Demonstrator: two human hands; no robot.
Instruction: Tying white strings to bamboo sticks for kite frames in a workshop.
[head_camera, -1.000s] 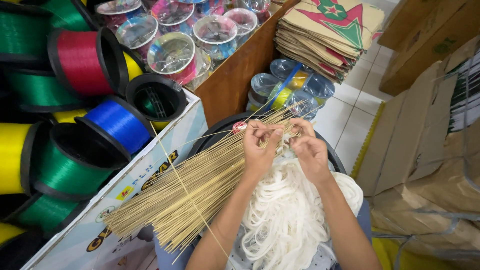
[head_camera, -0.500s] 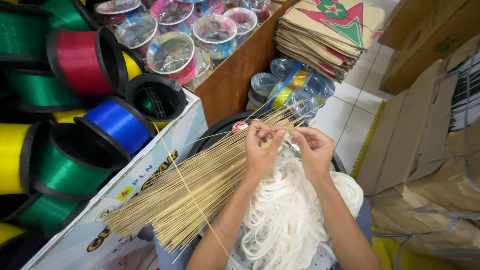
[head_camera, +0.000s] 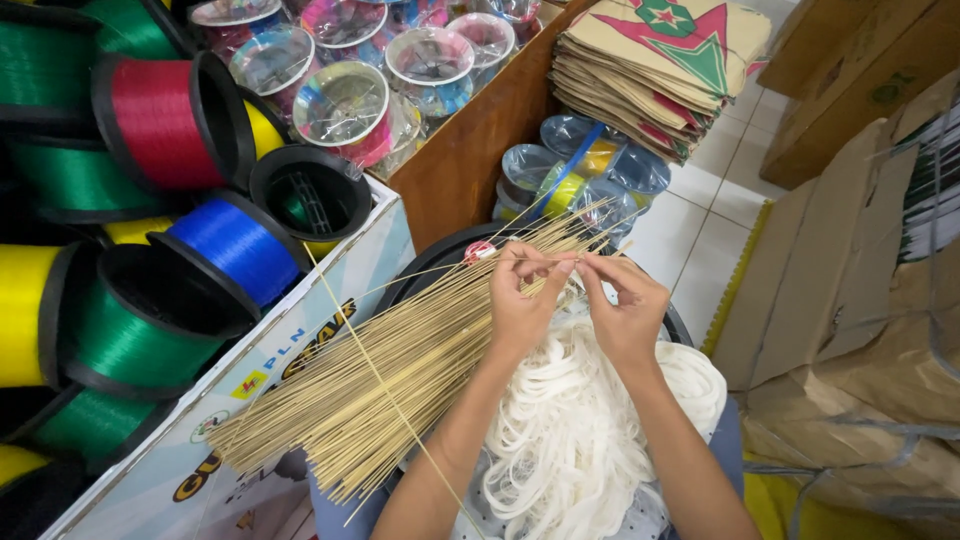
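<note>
Pale bamboo sticks (head_camera: 400, 380) lie fanned across the round black tray (head_camera: 430, 265) on the lap, light, stiff, likely brittle. Both hands, left hand (head_camera: 520, 310) and right hand (head_camera: 628, 318), pinch one thin stick (head_camera: 540, 260) at its tips, above white loops (head_camera: 570, 440).

The thin sticks (head_camera: 400, 370) look like pale, matt, dry bamboo or wood. The white strips (head_camera: 580, 440) beneath appear soft and slightly glossy (plastic or cloth, hard to tell). The spools (head_camera: 160, 120) carry shiny thread on black plastic rims; the stacked kites (head_camera: 650, 70) are matt brown paper.
</note>
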